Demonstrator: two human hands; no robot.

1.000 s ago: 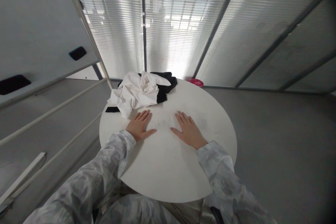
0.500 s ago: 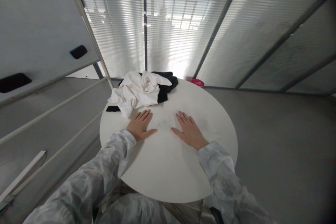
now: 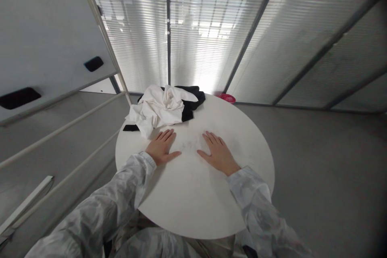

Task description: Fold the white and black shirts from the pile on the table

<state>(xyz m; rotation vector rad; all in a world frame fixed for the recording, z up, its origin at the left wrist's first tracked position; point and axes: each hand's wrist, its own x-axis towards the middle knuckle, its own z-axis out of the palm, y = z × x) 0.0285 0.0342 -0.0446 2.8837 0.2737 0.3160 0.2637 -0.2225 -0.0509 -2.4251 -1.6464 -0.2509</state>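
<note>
On the table [image 3: 193,209], resting left hand [image 3: 162,147] palm-down at ten o'clock from the middle and right hand [image 3: 218,153] palm-down at two, holding both wide-fingered and well apart. Facing a crumpled white cloth [image 3: 160,107] at eleven o'clock, just beyond the left hand, and seeing black cloth [image 3: 193,105] partly covered by it toward twelve. Glimpsing a red basket [image 3: 226,98] past the edge at one o'clock.

Left hand [image 3: 162,148] and right hand [image 3: 217,153] are both lying flat, palms down, fingers [image 3: 166,134] pointing forward and slanting inward a bit. Thumbs [image 3: 204,155] stick out toward each other, gap between the tips. Left arm [image 3: 102,209] and right arm [image 3: 256,205] are reaching out front, kinda angled inward, from where I'm standing.
</note>
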